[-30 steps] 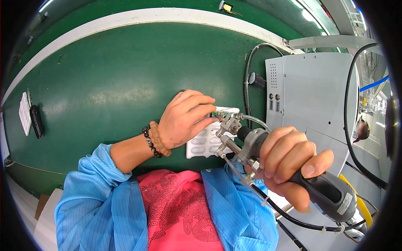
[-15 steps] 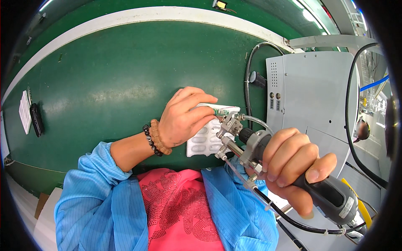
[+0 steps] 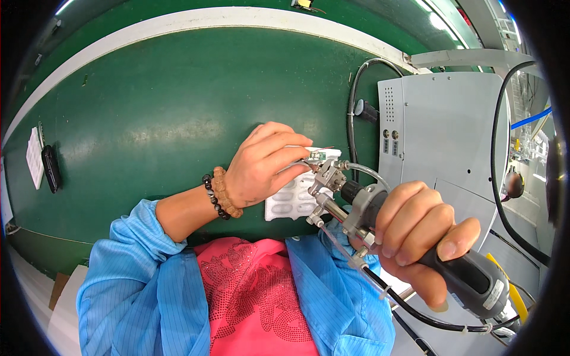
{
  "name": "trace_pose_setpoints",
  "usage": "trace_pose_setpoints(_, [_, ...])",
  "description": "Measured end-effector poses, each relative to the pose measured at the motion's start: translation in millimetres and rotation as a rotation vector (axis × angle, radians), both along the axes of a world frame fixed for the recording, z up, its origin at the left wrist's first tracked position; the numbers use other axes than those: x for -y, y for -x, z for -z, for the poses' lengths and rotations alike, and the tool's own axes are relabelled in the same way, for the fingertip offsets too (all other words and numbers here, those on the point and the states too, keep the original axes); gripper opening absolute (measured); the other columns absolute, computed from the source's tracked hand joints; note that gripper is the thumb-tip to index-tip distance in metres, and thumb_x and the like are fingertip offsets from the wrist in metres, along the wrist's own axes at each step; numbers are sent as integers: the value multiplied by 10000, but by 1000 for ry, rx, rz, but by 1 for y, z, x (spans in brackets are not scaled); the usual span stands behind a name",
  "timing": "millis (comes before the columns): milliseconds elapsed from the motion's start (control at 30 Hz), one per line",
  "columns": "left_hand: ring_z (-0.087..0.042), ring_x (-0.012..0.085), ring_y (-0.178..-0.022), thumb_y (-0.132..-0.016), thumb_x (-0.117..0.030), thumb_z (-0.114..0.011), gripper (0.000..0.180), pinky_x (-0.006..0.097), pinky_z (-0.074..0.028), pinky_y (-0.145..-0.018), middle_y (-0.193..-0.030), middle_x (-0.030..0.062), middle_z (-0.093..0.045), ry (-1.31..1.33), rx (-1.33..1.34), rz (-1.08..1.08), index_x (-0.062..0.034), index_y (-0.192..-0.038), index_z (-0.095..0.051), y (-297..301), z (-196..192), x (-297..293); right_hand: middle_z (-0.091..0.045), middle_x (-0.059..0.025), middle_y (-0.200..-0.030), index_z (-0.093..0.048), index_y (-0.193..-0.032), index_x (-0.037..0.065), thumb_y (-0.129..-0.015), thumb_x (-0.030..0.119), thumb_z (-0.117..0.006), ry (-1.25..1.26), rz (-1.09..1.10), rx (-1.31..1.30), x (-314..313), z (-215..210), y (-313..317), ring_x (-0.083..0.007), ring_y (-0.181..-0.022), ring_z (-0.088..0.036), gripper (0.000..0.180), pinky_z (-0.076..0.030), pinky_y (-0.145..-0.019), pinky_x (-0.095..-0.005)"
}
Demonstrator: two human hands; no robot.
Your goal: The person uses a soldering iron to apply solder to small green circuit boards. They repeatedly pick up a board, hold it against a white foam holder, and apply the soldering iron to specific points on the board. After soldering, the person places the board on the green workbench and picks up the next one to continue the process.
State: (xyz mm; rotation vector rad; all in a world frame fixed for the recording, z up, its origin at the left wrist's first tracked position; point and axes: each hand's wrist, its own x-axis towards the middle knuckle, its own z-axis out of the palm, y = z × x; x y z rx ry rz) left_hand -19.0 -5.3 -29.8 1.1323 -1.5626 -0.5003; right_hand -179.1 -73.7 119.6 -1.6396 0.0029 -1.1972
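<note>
A white moulded tray (image 3: 284,209) with rounded hollows lies on the green bench in front of me. At its far end is a small green circuit board (image 3: 321,155), with a thin red wire by it. My left hand (image 3: 264,160) is closed at the board's left edge, its fingertips covering part of the board. My right hand (image 3: 418,228) is wrapped round the black handle of a powered hand tool (image 3: 460,276). The tool's metal head, with hoses attached, is close by the left fingertips and the board; its exact contact point is hidden.
A grey metal machine box (image 3: 442,130) stands at the right, with a black cable (image 3: 351,113) looping beside it. Far left on the bench (image 3: 148,89) lie a black oblong object (image 3: 51,169) and another white tray (image 3: 35,159). A black hose (image 3: 415,311) trails from the tool.
My left fingers have shifted slightly right along the circuit board, covering more of it. The tool in my right hand has moved a little to the right.
</note>
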Motion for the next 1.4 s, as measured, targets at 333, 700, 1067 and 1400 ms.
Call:
trace_pose_setpoints(333, [-618, 280, -1047, -688, -129, -843, 368, 403, -494, -876, -1065, 68, -698, -136, 127, -7, -54, -1017, -697, 0, 7, -4, -552, 19, -679, -462, -1104, 96, -900, 549, -663, 17, 6, -59, 5, 1, -2, -93, -511, -555, 535, -456, -440, -221])
trace_pose_setpoints(700, [-640, 259, -998, -687, -136, -836, 315, 394, -488, -869, -1002, 41, -716, -132, 126, -14, -61, -970, -717, -2, 7, -4, -552, 27, -677, -449, -1092, 101, -894, 531, -684, -10, -45, -81, 10, 10, -4, -89, -507, -558, 528, -446, -433, -222])
trace_pose_setpoints(1067, [-648, 264, -976, -663, -98, -832, 346, 390, -509, -863, -986, 66, -710, -125, 84, 7, -32, -981, -710, 4, 8, -4, -545, 37, -650, -425, -1114, 119, -882, 454, -731, -45, -80, -152, 13, 7, -12, -91, -503, -552, 510, -438, -450, -241])
trace_pose_setpoints(1400, [-654, 283, -944, -675, -87, -828, 331, 389, -539, -822, -957, 99, -704, -102, 75, 17, -17, -975, -705, 4, 8, -3, -518, 40, -630, -420, -1063, 114, -912, 430, -696, -88, -39, -154, 12, 7, -12, -89, -483, -513, 446, -418, -437, -249])
